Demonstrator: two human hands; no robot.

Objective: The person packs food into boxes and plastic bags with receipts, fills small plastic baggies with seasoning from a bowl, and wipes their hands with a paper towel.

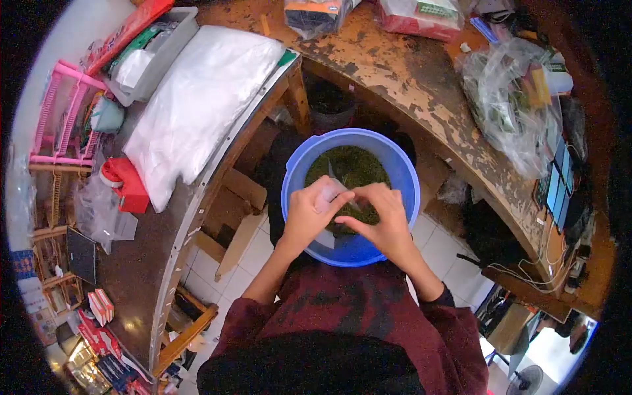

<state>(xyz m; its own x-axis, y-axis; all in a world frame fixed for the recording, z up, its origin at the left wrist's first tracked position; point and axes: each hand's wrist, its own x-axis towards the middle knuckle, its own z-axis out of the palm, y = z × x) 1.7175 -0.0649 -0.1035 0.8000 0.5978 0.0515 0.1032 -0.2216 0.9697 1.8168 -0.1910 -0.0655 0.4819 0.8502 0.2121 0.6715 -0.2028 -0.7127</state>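
Observation:
A blue plastic tub stands between my knees, with dark green dried leaf-like material inside. My left hand is closed on a small clear plastic bag above the tub. Close beside it is my right hand, its fingers curved and its thumb apart from them. The right fingertips meet the left ones at the bag's edge. A pale flat piece shows low inside the tub, partly behind my left hand. What the bag holds cannot be made out.
A dark table on the left bears a stack of white plastic sheets and a red tape dispenser. A worn wooden table curves along the back and right, with a heap of clear bags. Cardboard lies below.

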